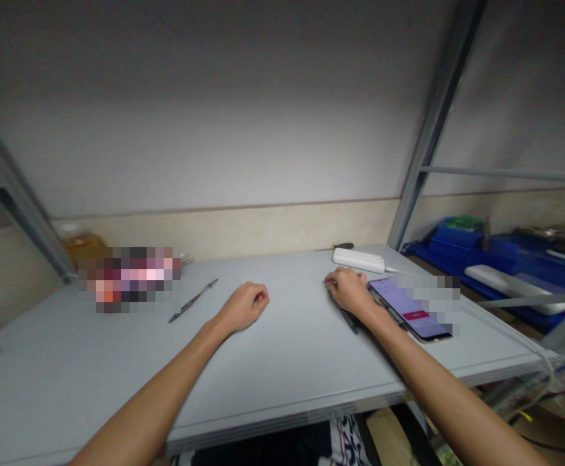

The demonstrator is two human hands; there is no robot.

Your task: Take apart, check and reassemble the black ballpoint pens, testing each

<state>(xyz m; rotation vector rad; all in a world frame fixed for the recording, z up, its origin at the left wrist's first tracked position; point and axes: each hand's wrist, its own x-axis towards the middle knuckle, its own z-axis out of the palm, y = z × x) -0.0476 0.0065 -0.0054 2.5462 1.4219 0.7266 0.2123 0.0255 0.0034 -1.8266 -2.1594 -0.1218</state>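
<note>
My left hand (246, 306) rests on the grey table with its fingers curled in, and nothing shows in it. To its left lies a slim pen (193, 300), apart from the hand. On the right side, my right hand (350, 289) is closed over a dark pen (349, 320), its fingertips pinched near the pen's far end. The hand covers the pen's middle. Close beside that hand lies a phone (411, 310) with its screen lit, and another dark pen-like item (393, 310) runs along the phone's left edge, partly hidden by my wrist.
A white power strip (358, 260) with a cable lies behind my right hand, near a dark-handled screwdriver (343, 246). A blurred-out item (134, 278) and a bottle of amber liquid (84, 246) stand at the left back. Metal posts (411, 188) flank the table (282, 369); blue trays (476, 249) are beyond on the right.
</note>
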